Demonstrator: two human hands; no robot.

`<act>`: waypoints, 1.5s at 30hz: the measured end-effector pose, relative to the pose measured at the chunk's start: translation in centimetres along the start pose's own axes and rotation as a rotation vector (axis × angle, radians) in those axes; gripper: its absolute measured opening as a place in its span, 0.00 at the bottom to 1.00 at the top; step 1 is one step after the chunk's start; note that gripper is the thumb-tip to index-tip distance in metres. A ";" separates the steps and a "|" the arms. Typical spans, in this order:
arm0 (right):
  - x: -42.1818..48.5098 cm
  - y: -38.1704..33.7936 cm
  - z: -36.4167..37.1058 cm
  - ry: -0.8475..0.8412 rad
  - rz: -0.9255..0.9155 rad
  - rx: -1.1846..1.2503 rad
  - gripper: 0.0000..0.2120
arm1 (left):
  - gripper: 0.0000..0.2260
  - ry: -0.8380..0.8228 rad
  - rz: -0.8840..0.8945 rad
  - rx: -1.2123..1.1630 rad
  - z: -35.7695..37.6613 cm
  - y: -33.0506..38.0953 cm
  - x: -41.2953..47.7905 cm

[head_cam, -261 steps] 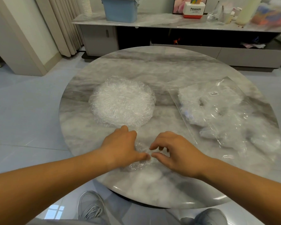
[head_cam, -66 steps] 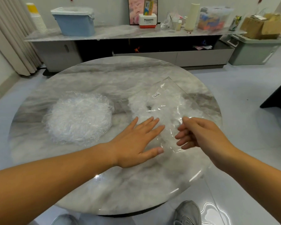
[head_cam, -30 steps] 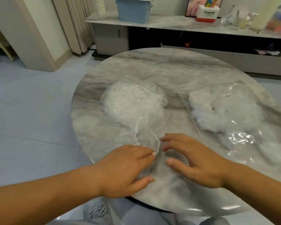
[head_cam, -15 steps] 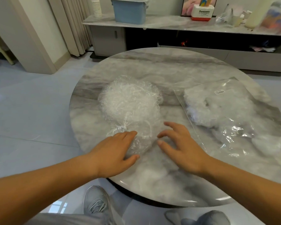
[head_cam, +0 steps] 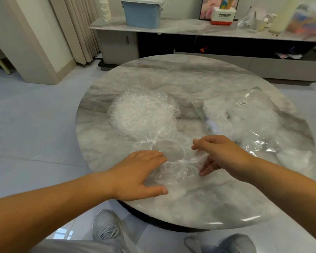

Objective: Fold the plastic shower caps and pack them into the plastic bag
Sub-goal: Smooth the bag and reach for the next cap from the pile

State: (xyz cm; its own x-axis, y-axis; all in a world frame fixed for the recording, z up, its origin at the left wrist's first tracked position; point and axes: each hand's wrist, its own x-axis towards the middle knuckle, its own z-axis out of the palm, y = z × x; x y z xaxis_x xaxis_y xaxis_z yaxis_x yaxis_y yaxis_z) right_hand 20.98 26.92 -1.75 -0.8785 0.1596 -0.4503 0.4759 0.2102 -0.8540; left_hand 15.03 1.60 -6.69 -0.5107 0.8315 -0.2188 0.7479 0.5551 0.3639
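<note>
Closest in, at the near edge of the round, grey, marble-patterned bench (head_cam: 199, 212), a single thin, clear, crinkled plastic shower cap (head_cam: 173, 167) is lying half spread between the two hands, with its gathered elastic rim bunching in the middle. The film looks slippery and springy. The likeliest trouble is that the rim will be pulling any fold open as soon as pressure comes off. The cap could also be sliding across the glossy top toward the near edge. Its far side is touching the heap behind it, so a hard tug could be dragging a second cap along.

The left hand (head_cam: 135, 174) is lying flat with fingers straight and thumb out, pressing the cap's left side onto the bench. The right hand (head_cam: 224, 156) is curling its fingers and appears to be pinching the cap's right rim, raising it slightly.

Farther back, a round white heap of unfolded shower caps (head_cam: 142, 114) is sitting left of centre. A flat, clear plastic bag (head_cam: 254, 121), already holding white caps, is lying just beyond the right hand.
</note>
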 end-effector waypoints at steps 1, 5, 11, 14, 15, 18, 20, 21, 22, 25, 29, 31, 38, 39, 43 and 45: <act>-0.4 0.4 -0.4 0.029 -0.009 -0.175 0.15 | 0.39 0.005 0.014 0.009 0.0 0.2 0.4; -0.9 2.7 -1.2 0.267 -0.329 -0.775 0.16 | 0.40 0.053 0.075 0.043 0.1 0.2 1.5; -1.2 4.0 -0.5 -0.045 -0.596 -0.771 0.20 | 0.28 0.122 0.191 0.061 0.8 -0.1 2.1; -0.9 5.1 -0.4 -0.188 -0.533 -0.831 0.23 | 0.19 0.126 0.226 -0.008 0.6 0.2 2.4; -0.8 5.3 -0.3 -0.206 -0.532 -0.835 0.24 | 0.18 0.114 0.220 -0.048 0.6 0.2 2.4; -0.7 5.3 -0.3 -0.221 -0.519 -0.834 0.26 | 0.15 0.080 0.166 -0.166 0.6 0.1 2.4; -0.7 5.2 -0.3 -0.226 -0.527 -0.840 0.27 | 0.13 0.087 0.139 -0.215 0.7 -0.1 2.5; -0.8 5.2 -0.3 -0.225 -0.533 -0.837 0.27 | 0.13 0.096 0.130 -0.247 0.7 -0.1 2.5; -0.8 5.2 -0.3 -0.222 -0.537 -0.831 0.28 | 0.13 0.107 0.123 -0.283 0.7 -0.1 2.5; -0.9 5.2 -0.1 -0.190 -0.549 -0.791 0.27 | 0.10 0.148 0.072 -0.392 0.5 0.2 2.4; -0.5 5.1 0.6 -0.111 -0.531 -0.724 0.25 | 0.06 0.167 -0.077 -0.621 0.0 0.8 2.7; -0.2 5.2 0.9 -0.079 -0.466 -0.670 0.19 | 0.07 0.180 -0.131 -0.699 -0.2 1.0 2.8; 0.8 5.1 1.8 0.000 -0.335 -0.616 0.08 | 0.10 0.188 -0.281 -0.838 -0.5 1.4 3.3; 0.9 5.1 1.9 0.011 -0.322 -0.627 0.08 | 0.11 0.213 -0.282 -0.779 -0.6 1.4 3.4; 1.5 4.9 2.1 0.079 -0.333 -0.735 0.07 | 0.11 0.311 -0.283 -0.498 -0.6 1.0 3.7; 1.4 4.8 2.1 0.107 -0.328 -0.794 0.04 | 0.12 0.313 -0.302 -0.330 -0.5 0.8 3.8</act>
State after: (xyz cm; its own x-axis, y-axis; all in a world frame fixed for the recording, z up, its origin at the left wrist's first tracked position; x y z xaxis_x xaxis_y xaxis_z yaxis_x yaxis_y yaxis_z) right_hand 21.97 26.14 -7.03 -0.9868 0.0546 -0.1524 0.1226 0.8667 -0.4836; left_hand 13.53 5.21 -6.80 -0.8216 0.5620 -0.0956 0.4016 0.6896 0.6026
